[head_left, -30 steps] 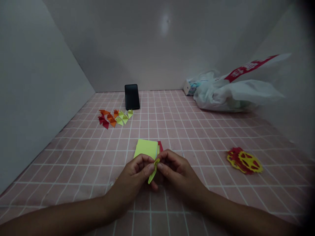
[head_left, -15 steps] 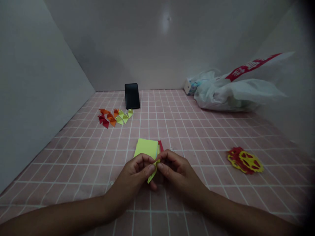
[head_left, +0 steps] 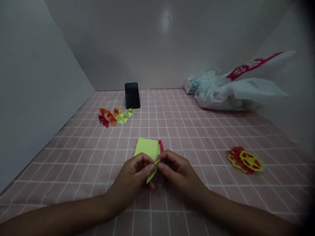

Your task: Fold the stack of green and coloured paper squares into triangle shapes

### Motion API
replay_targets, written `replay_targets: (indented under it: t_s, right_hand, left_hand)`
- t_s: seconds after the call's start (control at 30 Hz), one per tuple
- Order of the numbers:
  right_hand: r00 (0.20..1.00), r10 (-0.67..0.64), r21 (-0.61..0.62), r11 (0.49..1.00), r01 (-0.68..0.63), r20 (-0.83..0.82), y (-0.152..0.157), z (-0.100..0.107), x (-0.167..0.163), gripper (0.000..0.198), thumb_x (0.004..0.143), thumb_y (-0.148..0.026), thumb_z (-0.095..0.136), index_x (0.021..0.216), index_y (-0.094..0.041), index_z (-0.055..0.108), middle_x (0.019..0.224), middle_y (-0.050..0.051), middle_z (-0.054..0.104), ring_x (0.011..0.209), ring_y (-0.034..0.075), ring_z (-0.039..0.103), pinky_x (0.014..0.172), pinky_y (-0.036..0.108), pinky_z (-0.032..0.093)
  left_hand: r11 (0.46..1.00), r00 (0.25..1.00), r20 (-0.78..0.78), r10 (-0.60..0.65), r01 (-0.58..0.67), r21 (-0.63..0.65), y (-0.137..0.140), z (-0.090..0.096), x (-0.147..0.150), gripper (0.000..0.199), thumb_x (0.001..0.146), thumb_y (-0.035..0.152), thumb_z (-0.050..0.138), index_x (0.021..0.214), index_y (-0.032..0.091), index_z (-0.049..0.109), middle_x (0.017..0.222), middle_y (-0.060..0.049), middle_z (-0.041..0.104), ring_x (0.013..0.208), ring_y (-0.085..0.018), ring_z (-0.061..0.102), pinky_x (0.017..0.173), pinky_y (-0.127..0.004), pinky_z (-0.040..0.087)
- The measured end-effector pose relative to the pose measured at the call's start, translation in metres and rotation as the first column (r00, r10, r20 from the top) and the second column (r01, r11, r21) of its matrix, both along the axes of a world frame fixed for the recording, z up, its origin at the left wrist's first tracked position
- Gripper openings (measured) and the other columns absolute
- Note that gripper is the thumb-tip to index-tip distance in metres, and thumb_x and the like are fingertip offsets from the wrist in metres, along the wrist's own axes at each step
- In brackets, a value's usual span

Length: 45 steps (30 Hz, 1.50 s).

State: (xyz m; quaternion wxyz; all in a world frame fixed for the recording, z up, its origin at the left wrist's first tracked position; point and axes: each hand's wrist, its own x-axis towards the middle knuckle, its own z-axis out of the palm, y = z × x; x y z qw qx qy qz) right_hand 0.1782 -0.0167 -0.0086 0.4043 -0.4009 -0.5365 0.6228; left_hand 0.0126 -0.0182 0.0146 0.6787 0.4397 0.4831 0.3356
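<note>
A small folded piece of yellow paper [head_left: 152, 174] is pinched between my two hands at the middle front of the table. My left hand [head_left: 135, 172] grips its left side between thumb and fingers. With thumb and forefinger, my right hand [head_left: 178, 172] pinches its upper right tip. The fingers partly cover the paper, so its full shape is hidden. Just beyond my hands lies a stack of square yellow-green paper [head_left: 147, 147], with a red sheet [head_left: 161, 146] showing at its right edge.
Small folded paper pieces in red, orange [head_left: 112, 119] and pale yellow lie at the left, before a black phone [head_left: 132, 95]. Red and yellow gear-shaped cutouts [head_left: 251, 161] lie at right. A white plastic bag [head_left: 221, 96] and a patterned box [head_left: 191, 86] stand at the back right.
Both hands stay almost in place with the yellow paper between them. The paper's lower end has shifted very slightly to the left.
</note>
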Motion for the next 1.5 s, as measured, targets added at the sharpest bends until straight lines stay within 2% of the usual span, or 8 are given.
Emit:
replay_targets:
  t_s: [0.2,0.37,0.93,1.5]
  right_hand:
    - [0.998,-0.025,0.04,0.999,0.023,0.062,-0.002,0.002,0.001,0.01,0.089,-0.027,0.059,0.083,-0.02,0.058,0.07,-0.003,0.053,0.061,0.011,0.047,0.055,0.022,0.037]
    - [0.994,-0.038,0.066,0.997,0.032,0.103,-0.001,0.002,0.0,0.007,0.088,-0.024,0.059,0.082,-0.02,0.058,0.069,-0.003,0.053,0.06,0.011,0.048,0.055,0.022,0.038]
    - [1.0,0.005,-0.031,1.0,-0.005,-0.006,-0.001,-0.001,-0.001,0.011,0.092,-0.025,0.055,0.082,-0.019,0.057,0.066,-0.003,0.056,0.059,0.009,0.052,0.055,0.021,0.041]
    - [0.999,-0.018,-0.01,1.0,0.019,0.042,-0.001,0.0,-0.001,0.012,0.089,-0.023,0.057,0.078,-0.018,0.057,0.065,-0.003,0.056,0.057,0.009,0.052,0.053,0.02,0.04]
  left_hand:
    - [1.0,1.0,-0.021,0.008,-0.007,0.021,0.001,0.001,0.001,0.019,0.078,0.032,0.068,0.075,0.016,0.06,0.065,0.004,0.055,0.051,-0.009,0.052,0.052,-0.022,0.044]
    - [0.999,0.999,-0.037,-0.012,0.014,0.044,0.001,-0.003,-0.001,0.018,0.083,0.034,0.064,0.079,0.016,0.062,0.068,0.003,0.057,0.052,-0.009,0.054,0.055,-0.023,0.045]
    - [0.998,0.999,-0.041,-0.033,0.036,0.06,0.002,-0.003,-0.002,0.017,0.086,0.03,0.06,0.077,0.016,0.06,0.066,0.001,0.059,0.055,-0.01,0.054,0.052,-0.021,0.047]
    - [0.995,0.998,-0.034,-0.06,0.062,0.072,0.003,-0.01,-0.003,0.02,0.088,0.033,0.058,0.078,0.015,0.059,0.069,0.003,0.057,0.055,-0.008,0.053,0.051,-0.019,0.046]
